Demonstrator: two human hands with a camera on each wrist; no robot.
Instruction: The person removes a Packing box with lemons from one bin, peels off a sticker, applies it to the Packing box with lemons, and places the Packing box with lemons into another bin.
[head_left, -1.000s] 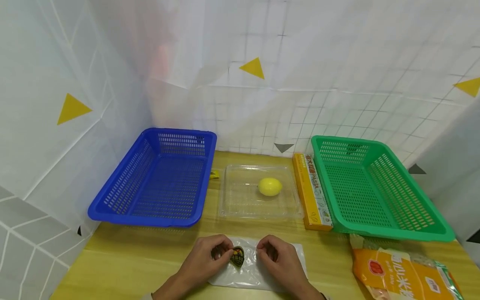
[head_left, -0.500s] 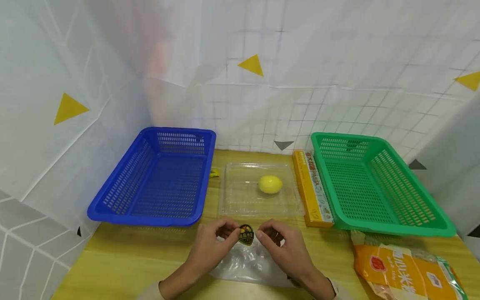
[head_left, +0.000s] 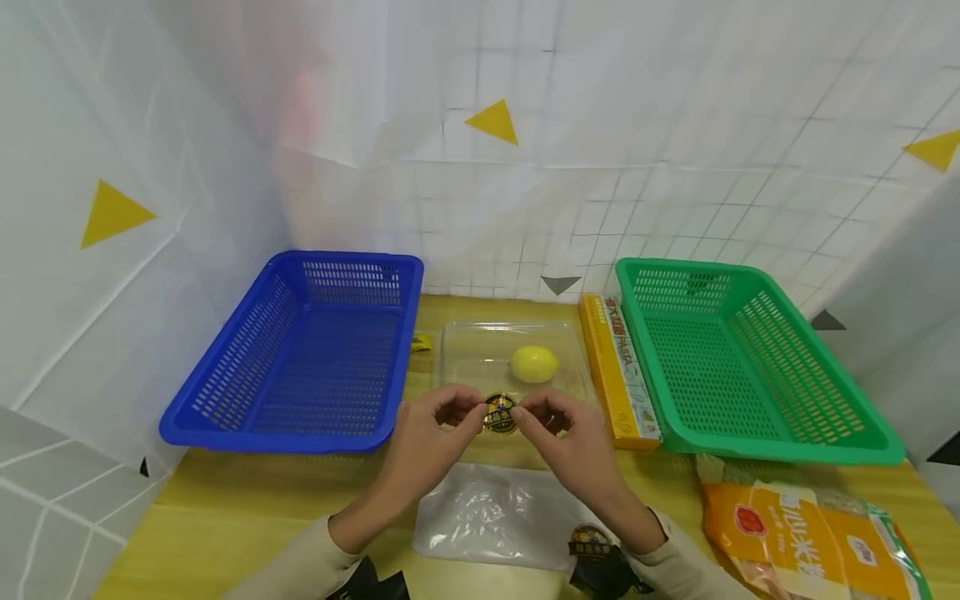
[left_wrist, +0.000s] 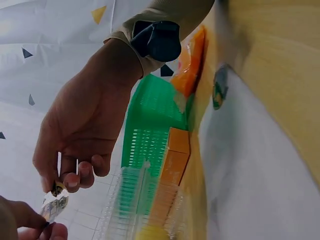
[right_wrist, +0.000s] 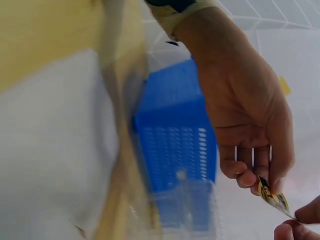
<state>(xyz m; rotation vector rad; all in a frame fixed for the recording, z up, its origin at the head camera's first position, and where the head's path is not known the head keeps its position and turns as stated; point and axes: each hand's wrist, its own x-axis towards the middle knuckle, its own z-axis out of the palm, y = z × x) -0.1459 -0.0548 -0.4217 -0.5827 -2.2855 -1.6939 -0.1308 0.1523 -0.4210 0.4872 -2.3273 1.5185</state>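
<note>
Between my two hands is a round dark sticker (head_left: 500, 414) with gold lettering and a coloured picture. My left hand (head_left: 429, 446) pinches its left edge between thumb and finger. On the right edge, the thumb and fingertips of my right hand (head_left: 573, 446) pinch it too. Both wrist views show the sticker (right_wrist: 272, 195) as a thin bent piece held between the fingertips. In the head view it overlaps the near side of a clear plastic container (head_left: 472, 346), in which a yellow lemon (head_left: 534, 364) sits. Below the hands lies a crinkled whitish plastic sheet (head_left: 495, 517).
A similar sticker (head_left: 588, 540) lies at the sheet's right end. The blue basket (head_left: 333, 358) stands left and the green basket (head_left: 731, 375) right. A pasta box (head_left: 617, 371) leans by the green basket, an orange food packet (head_left: 810, 533) lies front right, and a small yellow wrapper (head_left: 421, 342) lies behind.
Both hands have moved up and forward from the sheet toward the container, carrying the sticker. The right fingers, apart from it earlier, now hold its right edge. Another sticker on the sheet is now uncovered.
</note>
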